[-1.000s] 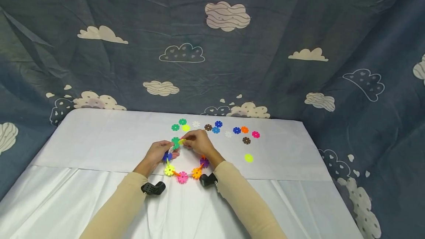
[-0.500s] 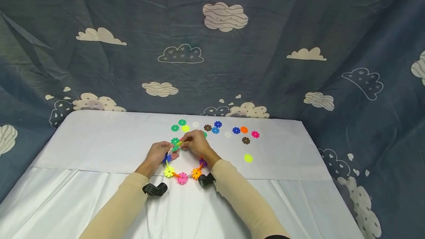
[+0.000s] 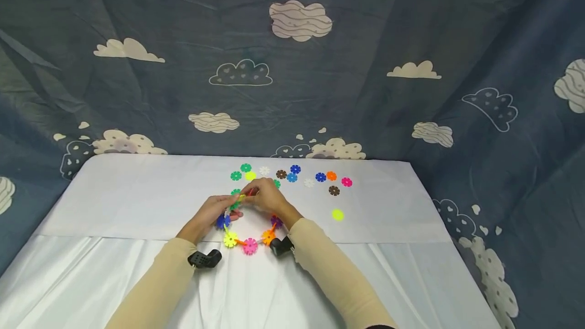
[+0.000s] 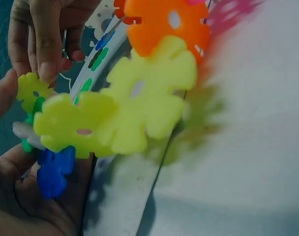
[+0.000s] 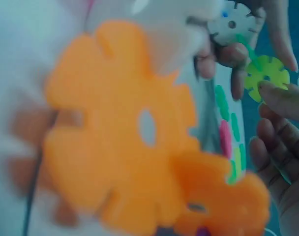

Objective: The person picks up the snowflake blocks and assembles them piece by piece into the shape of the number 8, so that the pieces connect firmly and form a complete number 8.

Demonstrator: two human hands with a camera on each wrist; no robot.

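Observation:
A chain of slotted interlocking flower discs curves over the white table between my hands. It includes a blue disc, a yellow disc, a pink disc, an orange disc and a purple disc. My left hand holds the chain's upper left end, at a green disc beside a white disc. Between thumb and finger, my right hand pinches a small yellow disc at that green disc's edge. Fingers partly hide where the two meet.
Loose flower discs lie beyond my hands, among them a brown disc, a hot-pink disc and a light blue disc. A lone yellow disc lies to the right. A dark cloud-print curtain stands behind the table.
My right hand has brought the small yellow disc against the green one, and my left fingertips have come closer to it. The head view has shifted slightly, so everything sits further left.

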